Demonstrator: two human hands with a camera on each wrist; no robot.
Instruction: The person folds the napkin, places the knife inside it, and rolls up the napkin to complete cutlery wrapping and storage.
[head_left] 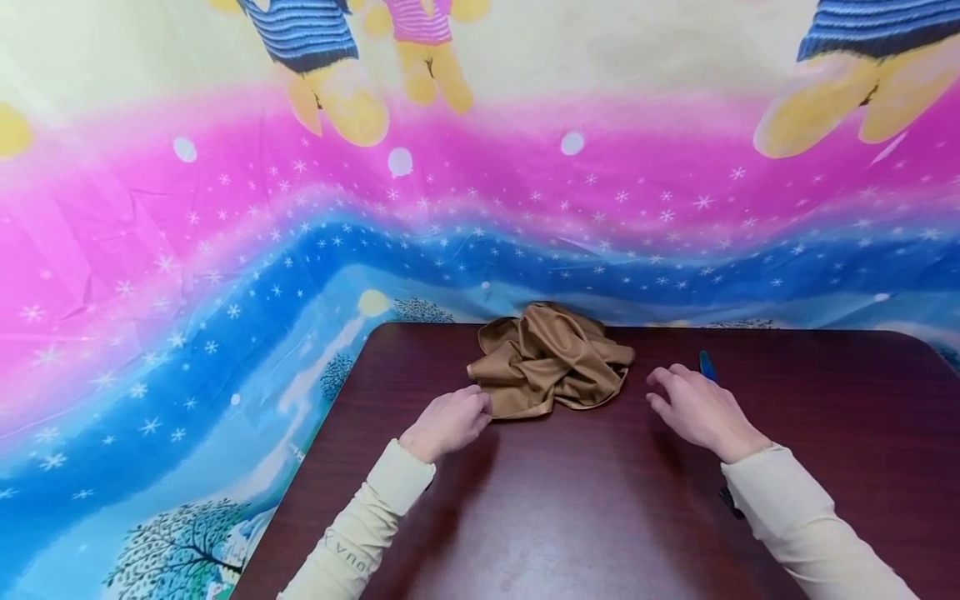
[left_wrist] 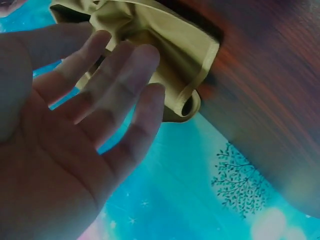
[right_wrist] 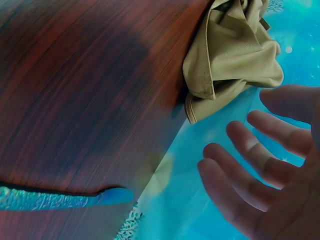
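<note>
A crumpled brown cloth (head_left: 555, 358) lies in a heap at the far edge of the dark wooden table (head_left: 570, 508). At its near left corner is my left hand (head_left: 450, 419), fingers loosely bent; whether they touch the cloth I cannot tell. In the left wrist view the left hand (left_wrist: 90, 115) has its fingers spread and relaxed in front of the cloth (left_wrist: 165, 55), gripping nothing. My right hand (head_left: 701, 410) hovers to the right of the heap, apart from it. The right wrist view shows the right hand (right_wrist: 265, 165) with relaxed fingers, holding nothing, and the cloth (right_wrist: 230, 60) beyond.
A slim blue-green object (head_left: 707, 365) lies on the table just past my right hand; in the right wrist view this object (right_wrist: 60, 198) has a shiny textured surface and a rounded tip. Behind the table hangs a printed pink and blue sheet (head_left: 480, 192).
</note>
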